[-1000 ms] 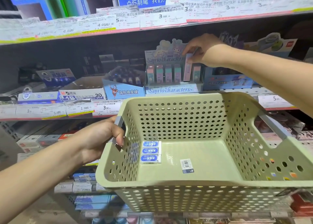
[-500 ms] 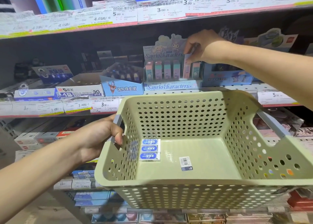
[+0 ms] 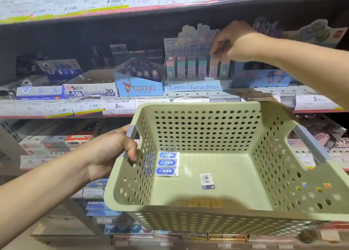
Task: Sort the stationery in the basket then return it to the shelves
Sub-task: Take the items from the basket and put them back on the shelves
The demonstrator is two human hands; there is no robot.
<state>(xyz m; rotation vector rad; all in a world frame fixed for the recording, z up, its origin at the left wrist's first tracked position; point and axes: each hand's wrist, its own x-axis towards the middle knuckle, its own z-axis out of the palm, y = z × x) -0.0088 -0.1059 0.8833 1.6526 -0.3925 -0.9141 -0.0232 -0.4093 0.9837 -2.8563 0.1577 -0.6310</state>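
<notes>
Basket [image 3: 207,109]: 3 erasers [image 3: 167,164] | left hand [image 3: 111,151] grips handle | right hand [image 3: 234,42] pinches pink box [image 3: 213,66]

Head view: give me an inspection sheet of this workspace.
Surface: shelf edged with price tags.
Job's things: green basket holding three blue erasers; pink box going into the Sanrio display.
Clutter: barcode sticker on the basket floor.
Grippers: left hand grips the basket handle; right hand pinches the pink box.
Cables: nothing seen.
Surroundings: eraser cartons; stocked lower shelves.
</notes>
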